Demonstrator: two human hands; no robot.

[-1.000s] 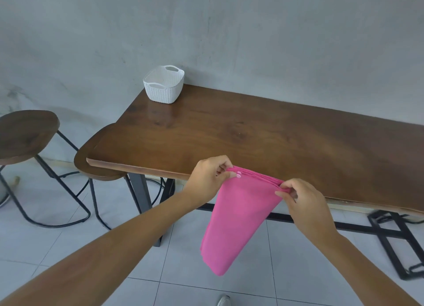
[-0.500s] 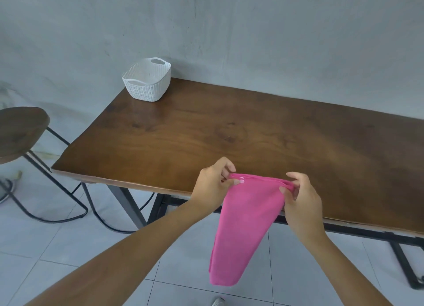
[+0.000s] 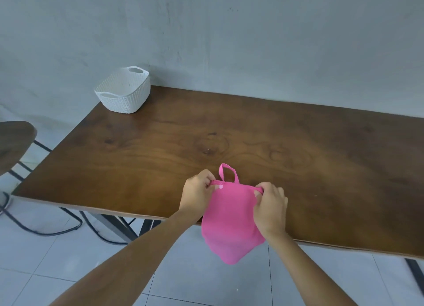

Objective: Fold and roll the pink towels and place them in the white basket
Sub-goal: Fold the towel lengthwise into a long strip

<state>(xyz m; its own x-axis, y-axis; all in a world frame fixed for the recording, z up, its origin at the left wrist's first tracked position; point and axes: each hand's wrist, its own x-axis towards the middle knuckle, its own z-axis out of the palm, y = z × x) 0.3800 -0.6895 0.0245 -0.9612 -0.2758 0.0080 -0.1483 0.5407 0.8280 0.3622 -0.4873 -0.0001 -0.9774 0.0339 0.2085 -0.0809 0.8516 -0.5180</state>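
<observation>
The left hand and the right hand each pinched a top corner of the towel, fingers curled over its upper edge; the towel hung between them at the near edge of the table, its top over the wood and its lower end dangling past the edge toward the floor; a small loop stood up from the top edge, just beside the left hand. The basket sat at the far left corner, well apart from the towel. The towel was probably about to be laid flat for rolling; since much of it hung off the table, a slack pinch on either side could let it slide to the floor; the dangling end could catch on the table edge and bunch, spoiling the fold; the loop could get trapped crooked in the roll; the basket, so near its corner, could be nudged off by a careless placement.
</observation>
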